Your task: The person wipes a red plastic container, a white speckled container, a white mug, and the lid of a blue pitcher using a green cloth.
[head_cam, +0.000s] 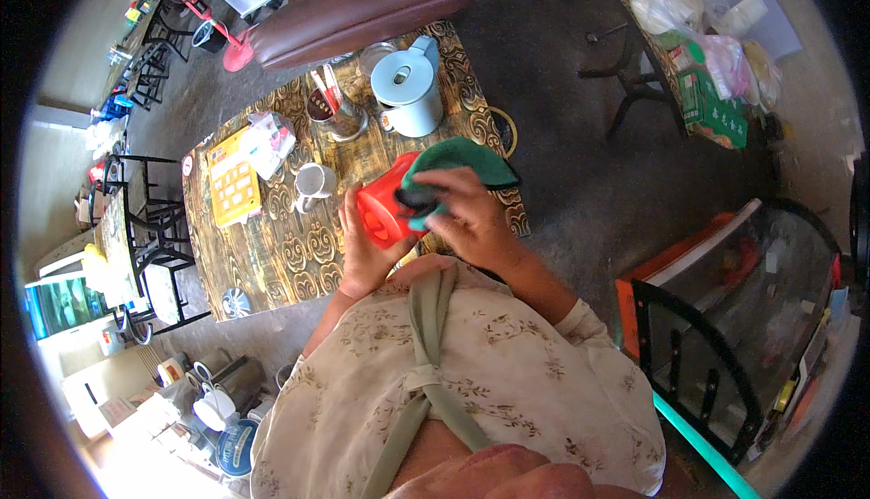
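My left hand (pixel 365 254) grips a red plastic container (pixel 384 210), tilted with its ringed base towards me, over the near edge of a patterned table (pixel 292 247). In my right hand (pixel 469 217) is a green cloth (pixel 465 159) with a dark edge, pressed against the container's right side. The fingers of that hand are blurred, and the cloth hides part of the container. Left of my hands stands a white mug (pixel 315 183). Beyond the container is a pale blue lidded pitcher (pixel 406 94).
A metal cup of utensils (pixel 334 115), a plastic bag (pixel 270 144) and an orange-yellow board (pixel 233 179) are on the table. A brown padded seat (pixel 367 9) borders its far side. To the right are a glass-sided case (pixel 734 308) and a bag-laden table (pixel 652 50).
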{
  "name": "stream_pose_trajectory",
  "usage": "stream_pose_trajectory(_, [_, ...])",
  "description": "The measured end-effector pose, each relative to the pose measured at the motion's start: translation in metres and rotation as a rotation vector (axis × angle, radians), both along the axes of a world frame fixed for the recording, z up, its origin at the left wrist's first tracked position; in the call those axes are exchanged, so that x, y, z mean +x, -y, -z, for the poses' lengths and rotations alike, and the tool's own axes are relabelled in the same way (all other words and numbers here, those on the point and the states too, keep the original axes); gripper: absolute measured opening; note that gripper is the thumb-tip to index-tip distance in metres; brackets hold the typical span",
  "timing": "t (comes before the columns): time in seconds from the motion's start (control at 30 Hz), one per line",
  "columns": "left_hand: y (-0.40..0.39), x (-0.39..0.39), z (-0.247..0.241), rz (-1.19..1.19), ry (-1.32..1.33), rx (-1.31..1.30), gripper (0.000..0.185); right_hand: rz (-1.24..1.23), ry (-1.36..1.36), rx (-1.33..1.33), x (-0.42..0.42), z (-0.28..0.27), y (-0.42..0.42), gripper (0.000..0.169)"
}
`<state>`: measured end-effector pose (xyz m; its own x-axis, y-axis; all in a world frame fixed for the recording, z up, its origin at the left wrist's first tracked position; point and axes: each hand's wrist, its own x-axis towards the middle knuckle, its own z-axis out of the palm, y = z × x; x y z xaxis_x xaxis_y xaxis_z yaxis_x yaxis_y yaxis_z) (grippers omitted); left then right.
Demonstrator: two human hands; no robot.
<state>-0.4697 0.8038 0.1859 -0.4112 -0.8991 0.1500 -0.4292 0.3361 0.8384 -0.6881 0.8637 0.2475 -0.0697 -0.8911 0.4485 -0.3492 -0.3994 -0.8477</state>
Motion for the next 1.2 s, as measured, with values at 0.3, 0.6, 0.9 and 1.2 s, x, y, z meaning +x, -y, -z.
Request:
stream_pose_trajectory(0.3, [-0.008, -0.007, -0.023, 0.194, 0.118, -0.101, 0.110, 0.047, -0.441, -0.070, 0.036, 0.011, 0.002, 0.039])
stream_pose_trajectory(0.6, [-0.031, -0.015, 0.000, 0.231, 0.165, -0.214, 0.114, 0.138, -0.322, 0.272, 0.036, 0.020, 0.013, 0.026])
stream_pose_trajectory(0.9, [-0.002, 0.013, 0.009, 0.138, -0.297, 0.245, 0.106, 0.011, -0.404, -0.088, 0.040, 0.023, -0.021, 0.045])
stream_pose_trajectory(1.2, [-0.008, 0.010, -0.029, 0.235, -0.005, -0.211, 0.122, 0.166, -0.369, -0.074, 0.044, 0.003, 0.003, 0.032])
